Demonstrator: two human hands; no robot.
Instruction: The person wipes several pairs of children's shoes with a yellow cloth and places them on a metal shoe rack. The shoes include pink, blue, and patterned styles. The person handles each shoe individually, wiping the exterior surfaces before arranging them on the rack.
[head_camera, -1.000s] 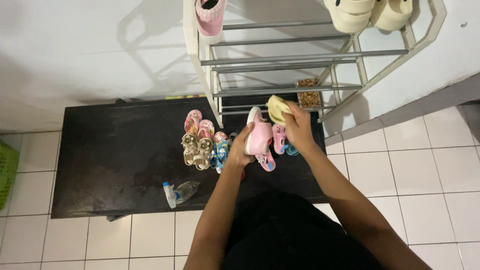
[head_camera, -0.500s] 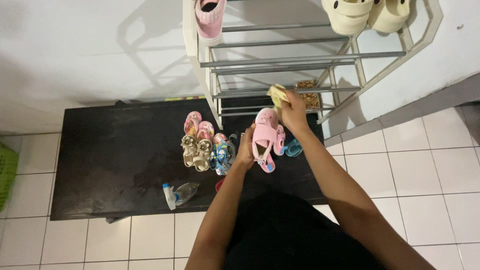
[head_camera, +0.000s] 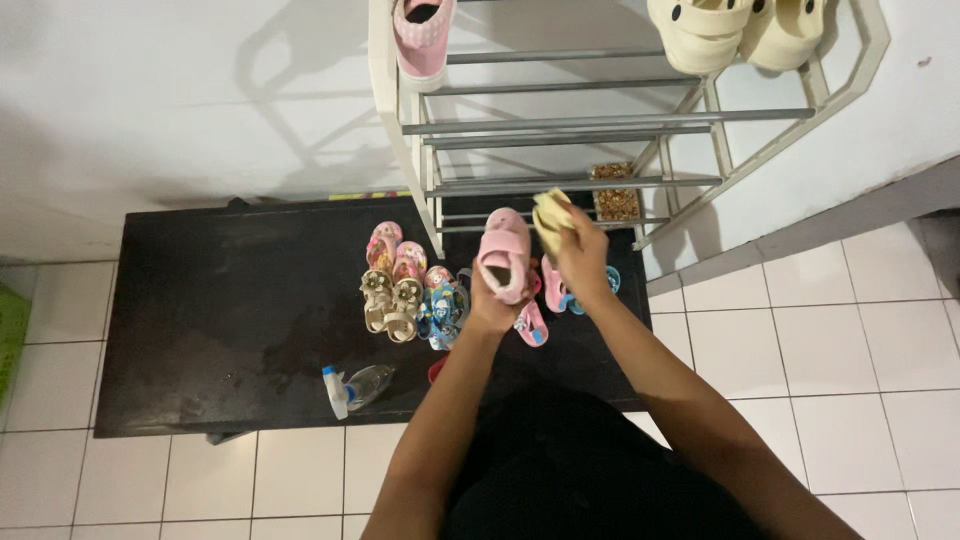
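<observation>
While I'm looking straight down from the head cam, the left hand has its fingers wrapped around one small pink kid's shoe, held up off the black worktop with its opening facing the camera. The right hand is closed on a crumpled yellow cloth, pressed right against the toe end of that shoe. So both sets of fingers are curled tight, one on the shoe, one on the cloth.

Counting what's down on the worktop: one pair of pink sandals, so two there, then one pair of beige sandals with flower decorations just in front of them, two more. Beside those sits a pair of blue patterned sandals. Under the hands there's a pink sandal sticking out and a bit of a teal one, but the arms cover too much for me to count that bunch properly.

One clear spray bottle with a blue trigger head lies on its side near the front edge of the worktop, well apart from the shoes.

Behind the worktop stands a white shoe rack with metal bars. On its top I can see one pink shoe at the left and two cream clogs at the right. One brown glittery thing sits low in the rack; can't tell what it is. White floor tiles all round.
</observation>
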